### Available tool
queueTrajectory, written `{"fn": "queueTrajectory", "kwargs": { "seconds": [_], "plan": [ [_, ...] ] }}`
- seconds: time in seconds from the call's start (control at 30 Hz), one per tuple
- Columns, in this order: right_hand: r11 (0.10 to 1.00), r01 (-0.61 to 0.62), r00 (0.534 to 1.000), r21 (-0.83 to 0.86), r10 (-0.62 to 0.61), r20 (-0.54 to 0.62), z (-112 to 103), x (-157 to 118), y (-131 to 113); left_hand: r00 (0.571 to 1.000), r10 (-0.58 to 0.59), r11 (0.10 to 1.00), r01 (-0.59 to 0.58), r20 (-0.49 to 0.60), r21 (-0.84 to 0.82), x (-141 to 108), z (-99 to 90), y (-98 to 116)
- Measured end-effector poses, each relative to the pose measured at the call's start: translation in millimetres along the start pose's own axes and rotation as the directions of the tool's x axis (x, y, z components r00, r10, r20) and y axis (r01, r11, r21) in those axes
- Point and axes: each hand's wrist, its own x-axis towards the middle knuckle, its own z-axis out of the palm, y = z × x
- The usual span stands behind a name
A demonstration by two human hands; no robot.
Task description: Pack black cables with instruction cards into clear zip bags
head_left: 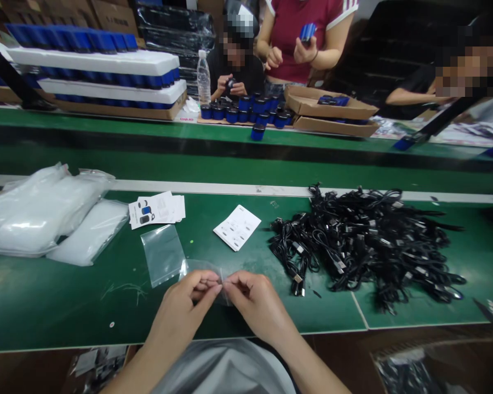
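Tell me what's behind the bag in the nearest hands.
Green table shows through the bag. The left hand and right hand cover part of it, so whatever lies behind them can't be seen.

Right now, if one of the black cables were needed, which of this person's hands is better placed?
Probably the right hand: the black cable pile lies on its side. The left hand is farther away. Both pinch a clear bag, so the right would likely release first.

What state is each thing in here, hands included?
Left hand, pinching
Right hand, pinching
Held bag, pinched in both hands; open or sealed unclear
Loose bag, lying flat
Cables, heaped
Plastic packs, bulging, piled
Leaflets near cables, stacked
Leaflets near packs, overlapping
Bottle, upright
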Motion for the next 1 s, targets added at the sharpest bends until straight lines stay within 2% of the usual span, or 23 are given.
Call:
{"fn": "queueTrajectory", "kwargs": {
  "seconds": [0.13, 0.2, 0.3, 0.7, 1.0],
  "plan": [
    [0.941, -0.135, 0.99, 0.311, 0.118, 0.072, 2, 4, 5, 0.999, 0.001, 0.999, -0.002, 0.036, 0.041, -3, -5.0, 0],
    [0.88, -0.175, 0.982, 0.442, 0.126, 0.139, 2, 5, 3, 0.998, 0.027, 0.998, -0.03, 0.054, 0.057, -6, -7.8, 3],
    [0.812, -0.203, 0.97, 0.547, 0.093, 0.223, 3, 5, 0, 0.996, 0.066, 0.996, -0.069, 0.058, 0.054, -10, -10.1, 8],
    [0.783, -0.198, 0.969, 0.59, 0.064, 0.24, 3, 3, -1, 0.989, 0.101, 0.993, -0.106, 0.106, 0.042, -11, -10.3, 7],
    [0.816, -0.159, 0.978, 0.555, 0.053, 0.203, 3, 2, -3, 0.989, 0.086, 0.996, -0.086, 0.121, -0.004, -11, -11.2, 8]
  ]
}}
